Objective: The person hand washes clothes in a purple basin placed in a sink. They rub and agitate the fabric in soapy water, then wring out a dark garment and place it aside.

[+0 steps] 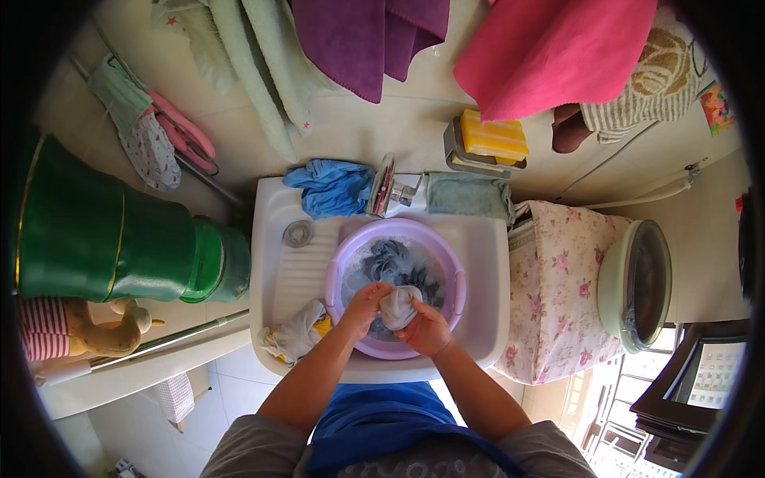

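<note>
Between my two hands is a small pale grey cloth (pixel 399 307), perhaps a sock, held above a round lilac plastic basin (pixel 461 257). My left hand (pixel 363 310) pinches its left side, and my right hand (pixel 425 330) grips it from the lower right. Soapy water (pixel 354 276) fills the basin, with dark cloth items (pixel 387 258) soaking in it. The basin stands in a white washing sink (pixel 487 239) with a ribbed washboard on the left. A bundle of white and yellow cloth (pixel 299 331) lies on the ribs, left of my left forearm.
Behind the basin stands a chrome faucet (pixel 382 185), between a blue cloth (pixel 337 188) and a grey-green cloth (pixel 469 194). A holder with yellow soap bars (pixel 493 134) is on the wall. Towels hang above, including a pink one (pixel 556 54). A flowered cover (pixel 556 293) borders the sink's right.
</note>
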A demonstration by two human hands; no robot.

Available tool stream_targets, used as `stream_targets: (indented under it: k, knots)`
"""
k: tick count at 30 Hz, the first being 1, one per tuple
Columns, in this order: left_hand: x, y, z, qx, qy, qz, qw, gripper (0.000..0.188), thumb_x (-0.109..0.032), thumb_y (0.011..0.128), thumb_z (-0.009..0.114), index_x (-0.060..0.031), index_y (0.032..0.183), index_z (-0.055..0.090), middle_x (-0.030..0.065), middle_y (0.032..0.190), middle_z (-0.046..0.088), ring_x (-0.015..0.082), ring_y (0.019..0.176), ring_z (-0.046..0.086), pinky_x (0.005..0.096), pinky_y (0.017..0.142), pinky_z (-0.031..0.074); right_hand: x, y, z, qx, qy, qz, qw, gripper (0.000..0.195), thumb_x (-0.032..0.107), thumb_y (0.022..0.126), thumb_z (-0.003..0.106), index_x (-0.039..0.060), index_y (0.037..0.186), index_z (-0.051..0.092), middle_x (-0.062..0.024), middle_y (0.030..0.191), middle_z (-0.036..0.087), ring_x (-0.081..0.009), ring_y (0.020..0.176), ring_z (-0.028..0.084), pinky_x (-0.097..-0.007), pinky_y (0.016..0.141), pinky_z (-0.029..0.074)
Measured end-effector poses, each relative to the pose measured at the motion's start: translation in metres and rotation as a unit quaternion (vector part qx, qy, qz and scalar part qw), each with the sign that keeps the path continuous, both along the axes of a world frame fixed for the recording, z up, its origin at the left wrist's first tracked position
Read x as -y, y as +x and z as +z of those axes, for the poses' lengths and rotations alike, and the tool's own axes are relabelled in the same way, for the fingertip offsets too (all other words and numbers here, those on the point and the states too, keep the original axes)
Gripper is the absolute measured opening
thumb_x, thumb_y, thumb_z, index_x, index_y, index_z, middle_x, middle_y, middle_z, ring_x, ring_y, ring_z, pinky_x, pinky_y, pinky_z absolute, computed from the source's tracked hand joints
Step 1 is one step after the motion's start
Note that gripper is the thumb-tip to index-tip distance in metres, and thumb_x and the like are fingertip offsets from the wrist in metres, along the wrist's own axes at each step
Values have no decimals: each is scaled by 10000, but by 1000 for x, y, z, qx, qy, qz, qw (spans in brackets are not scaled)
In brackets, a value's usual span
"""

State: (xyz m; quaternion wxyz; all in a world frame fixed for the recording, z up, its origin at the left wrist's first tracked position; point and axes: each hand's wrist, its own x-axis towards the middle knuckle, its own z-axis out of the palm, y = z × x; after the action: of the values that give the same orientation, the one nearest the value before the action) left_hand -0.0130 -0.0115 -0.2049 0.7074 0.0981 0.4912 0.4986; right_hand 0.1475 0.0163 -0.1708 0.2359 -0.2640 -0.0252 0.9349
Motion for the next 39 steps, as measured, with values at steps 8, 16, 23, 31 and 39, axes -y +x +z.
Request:
stream_targets:
  k: [8, 16, 23, 31, 39]
  knots:
    - [9, -6, -23, -88, 118, 111, 983, 113, -213, 894, 483, -102, 900, 505, 0, 811, 527, 91, 716, 512, 239, 652, 437, -18, 9, -10, 290, 123, 48, 948, 251, 249, 817, 599, 80, 995, 545, -21, 788, 584, -100, 581, 537, -196, 426, 378]
    - [13, -44, -22, -110, -13, 396, 912, 99, -191, 896, 458, -93, 882, 459, -15, 750, 462, 71, 664, 427, 232, 577, 388, -42, 76, -64, 447, 96, -109, 883, 174, 209, 793, 634, 48, 815, 571, -18, 576, 530, -88, 412, 449, -185, 369, 334]
    - [53, 2, -25, -320, 73, 8, 945, 138, -161, 838, 558, -47, 783, 505, -20, 625, 463, 57, 578, 407, 224, 527, 353, -16, 77, -139, 576, 450, 154, 664, 323, 224, 686, 705, 28, 909, 579, -67, 702, 575, -186, 651, 570, -288, 590, 467]
    - [98, 16, -33, -332, 47, -95, 937, 159, -153, 812, 607, -16, 812, 528, 31, 666, 551, 72, 612, 478, 231, 551, 387, -94, -57, -118, 625, 601, 223, 445, 610, 278, 613, 729, 164, 1154, 471, -143, 1134, 489, -297, 1077, 455, -460, 881, 351]
    - [104, -12, -20, -288, -23, -8, 957, 124, -113, 812, 596, -12, 829, 527, 21, 696, 543, 58, 641, 473, 197, 579, 383, -79, -20, -134, 507, 726, 190, 424, 342, 109, 577, 652, 142, 893, 527, -67, 829, 511, -294, 839, 514, -414, 704, 374]
